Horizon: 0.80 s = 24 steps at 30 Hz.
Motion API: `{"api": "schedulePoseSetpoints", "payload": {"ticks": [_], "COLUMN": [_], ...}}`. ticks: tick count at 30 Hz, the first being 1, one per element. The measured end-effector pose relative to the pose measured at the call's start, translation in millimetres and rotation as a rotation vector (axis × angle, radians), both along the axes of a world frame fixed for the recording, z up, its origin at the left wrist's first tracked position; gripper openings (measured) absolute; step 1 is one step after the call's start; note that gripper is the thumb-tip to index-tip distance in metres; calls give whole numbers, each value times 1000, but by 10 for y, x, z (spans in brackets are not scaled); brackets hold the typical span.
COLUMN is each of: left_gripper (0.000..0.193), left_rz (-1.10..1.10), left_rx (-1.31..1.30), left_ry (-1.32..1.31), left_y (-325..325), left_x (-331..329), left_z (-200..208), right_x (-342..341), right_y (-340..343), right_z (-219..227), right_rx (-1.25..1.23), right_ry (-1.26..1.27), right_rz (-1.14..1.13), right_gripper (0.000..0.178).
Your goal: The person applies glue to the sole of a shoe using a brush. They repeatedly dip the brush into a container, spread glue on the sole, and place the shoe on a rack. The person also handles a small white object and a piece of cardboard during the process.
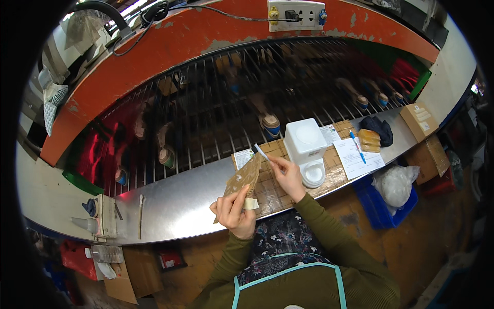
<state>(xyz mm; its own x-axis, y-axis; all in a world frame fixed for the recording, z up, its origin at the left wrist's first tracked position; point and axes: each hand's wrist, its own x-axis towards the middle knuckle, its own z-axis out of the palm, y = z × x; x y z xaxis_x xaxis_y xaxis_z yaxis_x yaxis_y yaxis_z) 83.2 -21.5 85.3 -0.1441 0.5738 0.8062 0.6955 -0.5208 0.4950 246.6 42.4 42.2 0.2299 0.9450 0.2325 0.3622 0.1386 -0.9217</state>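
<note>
My left hand (234, 212) is closed around a flat brown piece (242, 177), held tilted above the work ledge. It looks like card or leather and has pale spots on its face. A small cream-coloured tab (250, 204) shows beside my left fingers. My right hand (288, 177) pinches a thin white stick-like tool (261, 151), whose end is at the piece's upper edge; whether they touch I cannot tell. Just right of that hand stands a white plastic dispenser bottle (304, 139) with a round cup (313, 174) at its front.
Beyond the metal ledge (170, 206) is a rack of bars (206, 110) carrying shoes (270, 123). On the right lie a paper sheet (355, 164), a blue pen (357, 147), yellowish blocks (369, 140), dark cloth (377, 127) and a carton (419, 121). A blue crate (378, 211) stands below.
</note>
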Motion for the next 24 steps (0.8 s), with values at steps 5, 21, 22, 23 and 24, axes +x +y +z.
{"api": "schedulePoseSetpoints", "payload": {"ticks": [5, 21, 22, 23, 24], "left_gripper": [37, 39, 39, 40, 41], "left_rz": [36, 29, 18, 5, -7], "left_rx": [44, 54, 51, 47, 43], "left_ry": [46, 47, 61, 74, 87], "left_y": [54, 82, 75, 57, 43], "left_x": [67, 123, 115, 108, 107], "left_z": [6, -63, -53, -48, -50], "right_x": [-102, 19, 29, 74, 76], "right_y": [-152, -271, -178, -101, -81], "right_z": [-117, 49, 20, -12, -26], "right_rx": [109, 69, 74, 76, 76], "right_ry": [131, 112, 88, 33, 31], "right_rz": [-7, 70, 58, 55, 48], "right_gripper": [23, 23, 23, 23, 24]}}
